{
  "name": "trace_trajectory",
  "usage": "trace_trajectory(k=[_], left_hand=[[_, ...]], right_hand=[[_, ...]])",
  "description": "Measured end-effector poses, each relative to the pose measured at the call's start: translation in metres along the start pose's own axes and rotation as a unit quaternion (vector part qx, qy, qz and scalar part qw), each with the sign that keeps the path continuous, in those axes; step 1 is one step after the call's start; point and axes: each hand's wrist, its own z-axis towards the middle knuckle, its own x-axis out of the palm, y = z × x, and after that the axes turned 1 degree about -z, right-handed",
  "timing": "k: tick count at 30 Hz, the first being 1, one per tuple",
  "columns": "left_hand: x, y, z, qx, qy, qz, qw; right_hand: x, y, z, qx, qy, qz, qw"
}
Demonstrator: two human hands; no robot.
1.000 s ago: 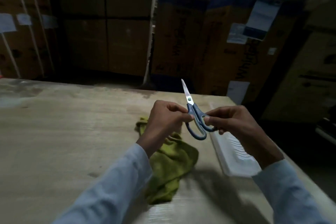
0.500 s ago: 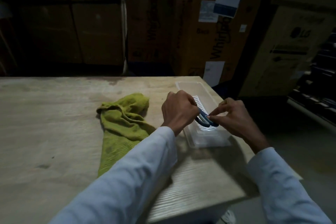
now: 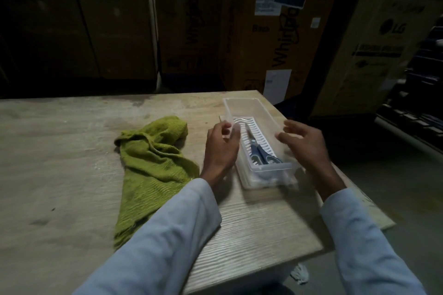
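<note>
Blue-handled scissors [image 3: 260, 151] lie inside a clear plastic container [image 3: 242, 105] on its white slotted insert, blades pointing away from me. My left hand [image 3: 221, 148] hovers at the container's left wall, fingers loosely curled and holding nothing. On the container's right side, my right hand [image 3: 304, 143] has spread, relaxed fingers and is also empty. Whether either hand touches the rim is blurred.
A crumpled green cloth [image 3: 153, 165] lies on the wooden table [image 3: 60, 151] left of the container. The table's right edge runs just beyond the container. Tall cardboard boxes [image 3: 275, 31] stand behind the table; dark shelving sits at the far right.
The scissors, held up by both hands a second ago, were lowered into the container and let go. Both hands have drawn apart to the container's sides.
</note>
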Motion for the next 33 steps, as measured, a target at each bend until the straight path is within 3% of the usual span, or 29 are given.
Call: trace_trajectory(k=[3, 5, 7, 10, 13, 19, 21, 27, 31, 33], left_hand=[[-0.009, 0.012, -0.005, -0.034, -0.026, 0.081, 0.996], [-0.013, 0.011, -0.006, -0.024, -0.002, 0.185, 0.983], [-0.016, 0.005, -0.005, -0.036, 0.040, 0.212, 0.976], [-0.025, -0.003, 0.000, -0.097, 0.073, 0.140, 0.983], [-0.041, -0.003, 0.002, -0.158, 0.041, 0.009, 0.987], [-0.081, -0.008, 0.002, -0.234, 0.031, -0.175, 0.956], [-0.092, -0.014, 0.001, -0.191, -0.002, -0.177, 0.966], [-0.129, -0.048, 0.011, -0.037, -0.089, -0.037, 0.995], [-0.147, -0.070, 0.011, 0.043, -0.099, 0.053, 0.993], [-0.149, -0.077, 0.010, 0.081, -0.096, 0.103, 0.987]], right_hand=[[0.000, 0.005, -0.002, 0.083, 0.026, 0.029, 0.996], [0.000, 0.011, -0.007, 0.115, 0.055, 0.030, 0.991], [0.003, 0.015, -0.008, 0.124, 0.065, 0.024, 0.990], [0.012, 0.020, -0.011, 0.133, 0.074, 0.008, 0.988], [0.027, 0.023, -0.014, 0.130, 0.088, 0.022, 0.987], [0.064, 0.036, -0.026, 0.138, 0.075, 0.130, 0.979], [0.070, 0.045, -0.028, 0.131, 0.067, 0.136, 0.980], [0.061, 0.046, -0.009, 0.084, 0.032, 0.081, 0.993], [0.060, 0.034, -0.006, 0.089, 0.066, -0.016, 0.994], [0.062, 0.028, -0.008, 0.050, 0.061, -0.112, 0.991]])
